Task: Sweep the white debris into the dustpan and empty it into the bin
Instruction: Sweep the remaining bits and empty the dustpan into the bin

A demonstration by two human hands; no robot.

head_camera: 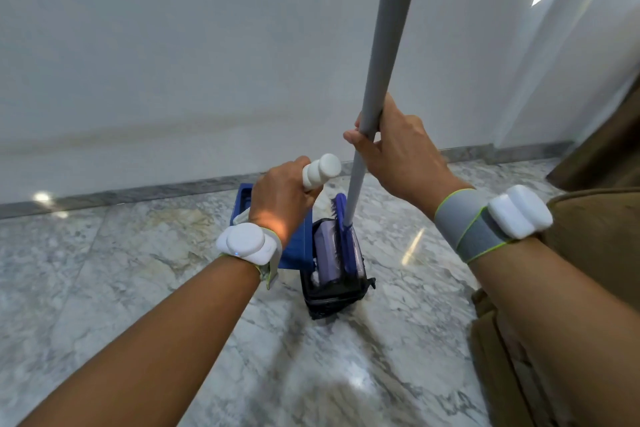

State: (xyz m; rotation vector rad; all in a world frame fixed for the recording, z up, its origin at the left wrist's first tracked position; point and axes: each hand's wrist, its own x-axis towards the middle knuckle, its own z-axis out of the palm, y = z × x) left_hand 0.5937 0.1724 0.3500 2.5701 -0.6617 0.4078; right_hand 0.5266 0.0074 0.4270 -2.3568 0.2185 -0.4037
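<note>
Fingers wrapped tight – left hand [282, 198] on dustpan handle [322, 170], right hand [398, 152] on broom pole [384, 55].

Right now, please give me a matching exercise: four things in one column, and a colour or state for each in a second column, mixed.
1. left hand
2. right hand
3. dustpan
4. bin

a. lined with a black bag
b. grips a grey pole
c. blue
d. grips a white handle

Pairs: 1-d, 2-b, 3-c, 4-a
</note>
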